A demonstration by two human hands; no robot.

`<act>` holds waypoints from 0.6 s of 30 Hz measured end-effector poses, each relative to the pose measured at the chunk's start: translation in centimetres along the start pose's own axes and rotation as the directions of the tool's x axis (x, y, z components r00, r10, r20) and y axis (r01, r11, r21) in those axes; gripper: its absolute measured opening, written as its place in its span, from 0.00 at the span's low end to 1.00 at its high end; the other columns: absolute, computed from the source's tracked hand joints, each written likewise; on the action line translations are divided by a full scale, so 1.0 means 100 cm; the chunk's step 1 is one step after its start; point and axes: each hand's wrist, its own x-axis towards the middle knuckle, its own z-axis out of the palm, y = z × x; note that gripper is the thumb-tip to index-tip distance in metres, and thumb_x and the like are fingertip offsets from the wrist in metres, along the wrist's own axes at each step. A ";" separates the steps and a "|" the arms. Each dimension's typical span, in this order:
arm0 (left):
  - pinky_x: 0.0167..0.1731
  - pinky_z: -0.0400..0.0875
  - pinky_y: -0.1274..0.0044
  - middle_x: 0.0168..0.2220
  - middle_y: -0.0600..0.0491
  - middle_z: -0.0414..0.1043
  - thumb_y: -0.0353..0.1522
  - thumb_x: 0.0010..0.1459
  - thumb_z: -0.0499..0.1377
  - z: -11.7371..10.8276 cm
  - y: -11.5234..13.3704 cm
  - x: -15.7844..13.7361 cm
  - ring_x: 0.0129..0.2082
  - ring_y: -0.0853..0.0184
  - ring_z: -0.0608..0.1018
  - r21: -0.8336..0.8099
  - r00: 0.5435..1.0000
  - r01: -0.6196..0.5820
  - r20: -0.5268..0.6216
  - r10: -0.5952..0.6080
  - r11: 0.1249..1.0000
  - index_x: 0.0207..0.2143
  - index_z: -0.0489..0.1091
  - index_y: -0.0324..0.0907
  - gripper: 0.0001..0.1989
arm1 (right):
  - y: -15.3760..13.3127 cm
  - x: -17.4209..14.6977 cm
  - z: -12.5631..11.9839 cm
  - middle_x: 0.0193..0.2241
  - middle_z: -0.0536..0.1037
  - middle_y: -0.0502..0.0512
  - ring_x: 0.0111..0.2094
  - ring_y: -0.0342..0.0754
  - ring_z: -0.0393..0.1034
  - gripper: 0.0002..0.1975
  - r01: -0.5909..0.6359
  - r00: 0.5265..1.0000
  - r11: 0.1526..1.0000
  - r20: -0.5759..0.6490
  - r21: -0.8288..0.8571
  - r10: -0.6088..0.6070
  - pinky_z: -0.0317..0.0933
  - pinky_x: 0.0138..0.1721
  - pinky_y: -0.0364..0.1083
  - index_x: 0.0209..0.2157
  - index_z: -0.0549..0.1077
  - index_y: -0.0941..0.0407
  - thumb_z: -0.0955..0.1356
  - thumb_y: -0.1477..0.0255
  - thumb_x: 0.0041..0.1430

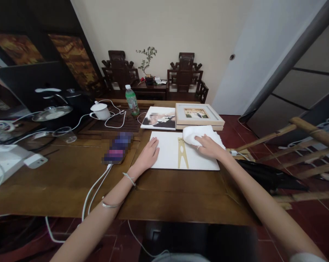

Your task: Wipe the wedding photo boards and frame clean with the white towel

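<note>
My left hand (150, 154): flat on white board (167, 154) | right hand (207, 146): clasping white cloth (190, 134) | risk: cloth drag may snag tan stand (181, 143)

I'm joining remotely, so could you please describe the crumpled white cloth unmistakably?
On the brown wooden table, find the rectangular white board bearing a yellowish A-shaped piece. The white cloth covers the board's far right corner, beneath the right hand. Unlike the flat board, it is bunched up.
</note>
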 end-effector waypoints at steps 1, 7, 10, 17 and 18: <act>0.63 0.53 0.62 0.62 0.37 0.58 0.33 0.63 0.45 0.000 0.000 0.000 0.64 0.56 0.58 0.003 1.000 -0.001 -0.001 0.001 1.000 0.56 0.61 0.30 0.23 | 0.000 0.006 -0.001 0.41 0.75 0.62 0.43 0.61 0.67 0.16 -0.001 1.000 1.000 -0.009 -0.001 0.001 0.55 0.50 0.60 0.43 0.68 0.58 0.57 0.77 0.55; 0.63 0.53 0.62 0.61 0.35 0.58 0.34 0.63 0.44 -0.001 0.000 0.000 0.64 0.55 0.58 0.004 1.000 -0.005 0.009 0.005 1.000 0.56 0.61 0.28 0.24 | -0.006 -0.009 0.004 0.46 0.74 0.63 0.50 0.61 0.66 0.16 0.035 0.999 0.999 -0.021 0.004 -0.035 0.50 0.55 0.63 0.43 0.68 0.58 0.58 0.79 0.53; 0.62 0.54 0.59 0.62 0.37 0.58 0.33 0.63 0.44 0.000 0.001 0.001 0.64 0.55 0.57 -0.012 1.000 -0.006 0.001 0.006 1.000 0.57 0.61 0.31 0.23 | -0.015 -0.042 0.007 0.55 0.68 0.64 0.60 0.61 0.55 0.16 0.097 0.995 0.995 -0.013 0.033 -0.097 0.46 0.59 0.64 0.40 0.68 0.57 0.59 0.81 0.49; 0.62 0.53 0.60 0.62 0.37 0.57 0.33 0.63 0.44 0.002 0.001 0.000 0.64 0.55 0.57 -0.020 1.000 0.005 -0.006 -0.005 1.000 0.57 0.60 0.31 0.23 | -0.047 -0.116 -0.001 0.62 0.61 0.60 0.66 0.56 0.42 0.16 0.179 0.979 0.975 0.070 0.135 -0.189 0.36 0.64 0.64 0.30 0.67 0.55 0.59 0.85 0.38; 0.62 0.53 0.60 0.62 0.37 0.57 0.33 0.63 0.44 0.003 0.001 0.000 0.64 0.55 0.57 -0.023 1.000 0.007 -0.008 -0.008 1.000 0.57 0.60 0.32 0.23 | -0.049 -0.119 -0.002 0.62 0.61 0.59 0.66 0.56 0.42 0.16 0.178 0.978 0.973 0.079 0.146 -0.191 0.37 0.64 0.64 0.30 0.67 0.55 0.59 0.85 0.38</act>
